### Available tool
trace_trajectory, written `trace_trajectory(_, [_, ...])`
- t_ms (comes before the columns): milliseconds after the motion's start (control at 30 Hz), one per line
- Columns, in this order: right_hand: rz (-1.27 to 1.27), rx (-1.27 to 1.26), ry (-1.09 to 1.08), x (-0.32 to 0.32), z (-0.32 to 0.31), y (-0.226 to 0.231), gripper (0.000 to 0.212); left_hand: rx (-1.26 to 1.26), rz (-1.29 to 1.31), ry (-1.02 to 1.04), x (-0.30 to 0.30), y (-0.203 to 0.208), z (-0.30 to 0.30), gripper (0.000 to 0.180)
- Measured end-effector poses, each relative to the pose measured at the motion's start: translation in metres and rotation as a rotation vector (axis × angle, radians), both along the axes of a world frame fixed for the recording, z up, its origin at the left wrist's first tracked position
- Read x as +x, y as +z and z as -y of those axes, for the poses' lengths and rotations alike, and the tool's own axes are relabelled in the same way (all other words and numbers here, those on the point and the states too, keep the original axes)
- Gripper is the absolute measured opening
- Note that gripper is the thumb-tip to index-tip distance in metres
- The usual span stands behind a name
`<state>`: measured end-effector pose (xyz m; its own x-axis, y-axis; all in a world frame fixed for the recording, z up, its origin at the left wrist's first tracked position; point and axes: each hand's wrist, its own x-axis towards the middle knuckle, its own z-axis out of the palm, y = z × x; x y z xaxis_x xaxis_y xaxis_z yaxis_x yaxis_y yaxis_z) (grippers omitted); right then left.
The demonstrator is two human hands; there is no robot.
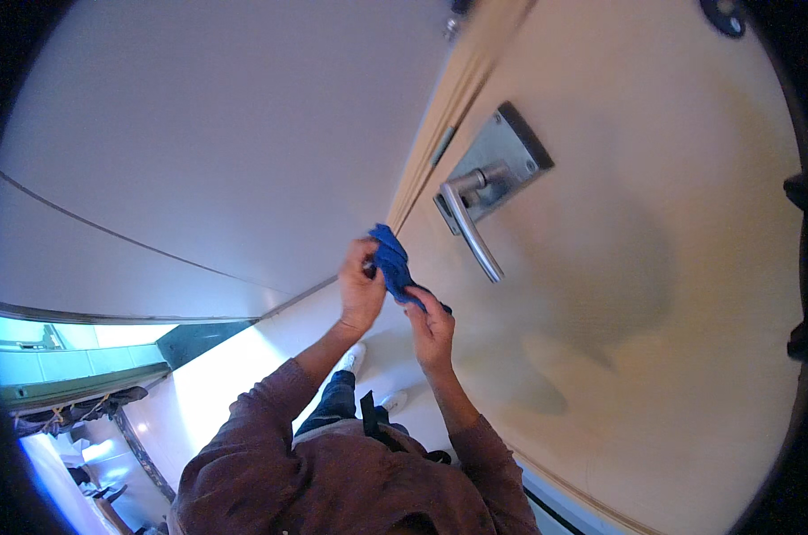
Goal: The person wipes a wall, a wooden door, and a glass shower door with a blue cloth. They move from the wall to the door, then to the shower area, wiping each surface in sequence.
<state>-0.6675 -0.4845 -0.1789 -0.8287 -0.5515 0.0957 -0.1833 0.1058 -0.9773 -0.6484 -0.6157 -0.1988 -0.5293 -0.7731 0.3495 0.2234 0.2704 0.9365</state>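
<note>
Both of my hands hold a small blue cloth (391, 264) in front of a pale wooden door (654, 294). My left hand (359, 287) grips the cloth's upper part, close to the door's edge. My right hand (432, 325) pinches its lower end. A metal lever handle (469, 223) on a square metal plate (502, 160) sits just right of and above the cloth, untouched.
A white wall (208, 134) fills the left. The door's edge (449, 107) runs diagonally from the top down to my hands. Below are my legs and white shoes (354, 357) on a pale floor. A dark fitting (801, 267) sits at the door's right rim.
</note>
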Motion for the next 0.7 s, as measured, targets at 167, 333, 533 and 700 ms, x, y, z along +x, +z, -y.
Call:
trace_trajectory(167, [-0.221,-0.225,-0.062,-0.025,0.072,0.092,0.025,-0.420,-0.162,0.246,-0.001,0.098,0.077,0.028])
trace_trajectory(333, [-0.663,-0.327,-0.171,-0.036,0.095,0.185,0.034,-0.809,-0.354,0.428,0.001,0.204,0.085,0.029])
trace_trajectory(533, [-0.942,-0.003,-0.187,-0.114,0.170,0.151,0.059,-0.970,-0.166,0.417,-0.061,0.202,0.107,0.032])
trace_trajectory(700, [-0.683,0.091,-0.210,-0.107,0.175,0.088,0.037,-1.004,0.125,0.323,-0.060,0.154,0.103,0.028])
